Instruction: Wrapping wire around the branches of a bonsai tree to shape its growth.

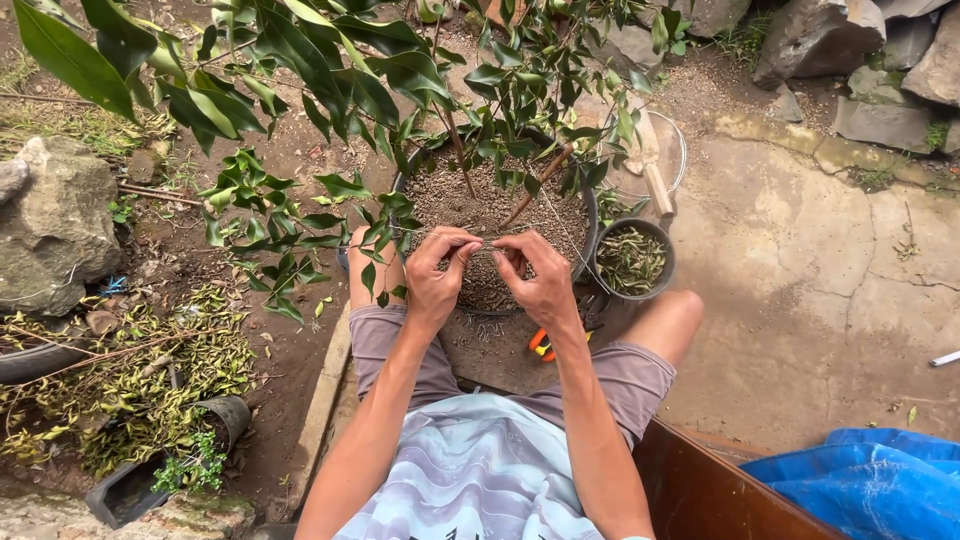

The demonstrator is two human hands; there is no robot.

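Note:
I sit with a large black pot (590, 215) of gritty soil between my knees; a leafy small tree (330, 80) grows from it. My left hand (438, 270) and my right hand (535, 272) meet over the pot's near rim, fingers pinched on a thin wire (487, 246) stretched between them. More thin wire runs from my hands towards the branches. An orange-handled tool (541, 345) lies on the ground under my right wrist.
A small grey bowl (632, 262) of leaf clippings stands right of the pot, a wooden-handled tool (652, 175) behind it. Rocks (55, 225) lie left and at the top right. Fallen leaves and black pots (225, 415) lie left; a blue tarp (870, 480) bottom right.

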